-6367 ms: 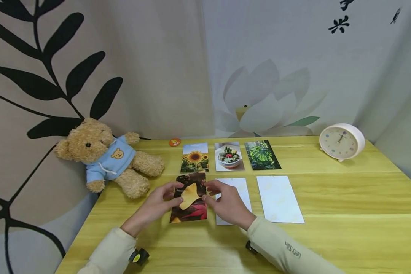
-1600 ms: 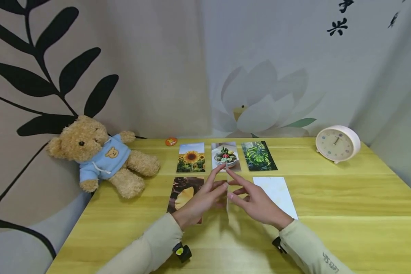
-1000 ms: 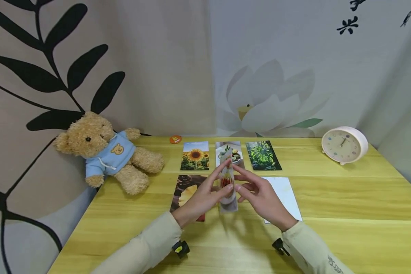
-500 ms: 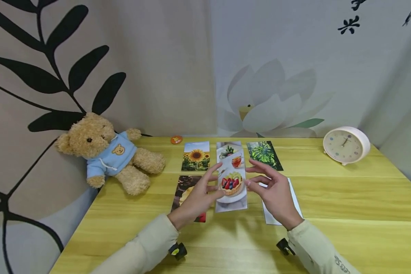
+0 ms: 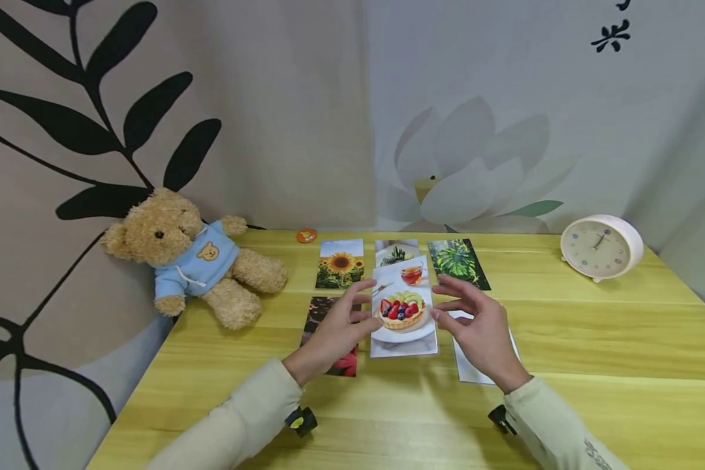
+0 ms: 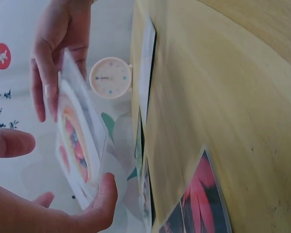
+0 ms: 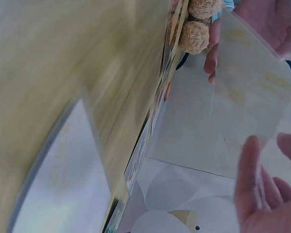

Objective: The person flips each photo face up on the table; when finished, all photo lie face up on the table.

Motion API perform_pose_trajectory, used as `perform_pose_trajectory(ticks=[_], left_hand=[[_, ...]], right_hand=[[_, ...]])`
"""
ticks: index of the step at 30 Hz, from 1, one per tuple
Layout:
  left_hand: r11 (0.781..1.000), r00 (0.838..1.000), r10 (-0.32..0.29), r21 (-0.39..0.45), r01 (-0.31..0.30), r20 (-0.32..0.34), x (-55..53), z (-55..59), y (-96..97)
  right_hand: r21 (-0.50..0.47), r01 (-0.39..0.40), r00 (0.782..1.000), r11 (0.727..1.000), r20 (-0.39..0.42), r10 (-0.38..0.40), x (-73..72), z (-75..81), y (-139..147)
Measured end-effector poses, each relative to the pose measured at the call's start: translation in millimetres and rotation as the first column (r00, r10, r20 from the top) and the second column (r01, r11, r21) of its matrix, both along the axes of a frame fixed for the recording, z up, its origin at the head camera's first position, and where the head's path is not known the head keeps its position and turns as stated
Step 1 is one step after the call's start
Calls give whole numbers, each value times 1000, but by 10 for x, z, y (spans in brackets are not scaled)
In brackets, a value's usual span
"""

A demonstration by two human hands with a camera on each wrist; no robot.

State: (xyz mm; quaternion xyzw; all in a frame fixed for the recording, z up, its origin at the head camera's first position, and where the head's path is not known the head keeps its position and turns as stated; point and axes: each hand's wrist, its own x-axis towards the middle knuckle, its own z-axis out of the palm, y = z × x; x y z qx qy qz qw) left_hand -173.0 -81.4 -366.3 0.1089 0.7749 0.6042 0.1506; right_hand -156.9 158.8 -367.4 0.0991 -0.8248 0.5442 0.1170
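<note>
Between the two hands is a picture card (image 5: 402, 326) with a fruit tart and a cup of tea, raised off the table and facing the head camera. My left hand (image 5: 341, 329) holds its left edge, thumb in front. At the right edge, my right hand (image 5: 476, 329) has its thumb and fingertips, with the index finger raised away. The card's pale back (image 7: 250, 92) shows in the right wrist view. Left of it lies a yellow-leaf card (image 5: 343, 362), partly hidden by my left hand. A white card (image 5: 472, 365) lies face down under my right hand.
In the back row lie a sunflower card (image 5: 340, 264), a cactus-bowl card (image 5: 396, 251) partly covered by the raised card, and a green-leaf card (image 5: 458, 261). A teddy bear (image 5: 194, 254) leans at left. A round clock (image 5: 601, 247) stands at back right.
The yellow-leaf card has left the hands and lies on the table. The middle white card has been lifted and turned, edge-on at first, until its tart picture faces the head camera.
</note>
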Motion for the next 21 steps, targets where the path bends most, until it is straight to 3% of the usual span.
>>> perform_pose_trajectory(ticks=[6,10,17,21], left_hand=[[1000,1000,4,-23,-5,-20,-6,-2,-40],[999,1000,-19,-45,19,-17,-3,-21,-50],[991,1000,-23,-133,24,8,-10,-73,-46],[986,999,-26,-166,30,26,-22,-91,-48]], right_hand=[[141,5,999,990,52,-13,2,-26,29],[172,-23,992,985,129,1,-1,-47,57],[146,-114,946,983,319,62,23,-60,86],[151,-157,927,976,364,93,33,-82,80]])
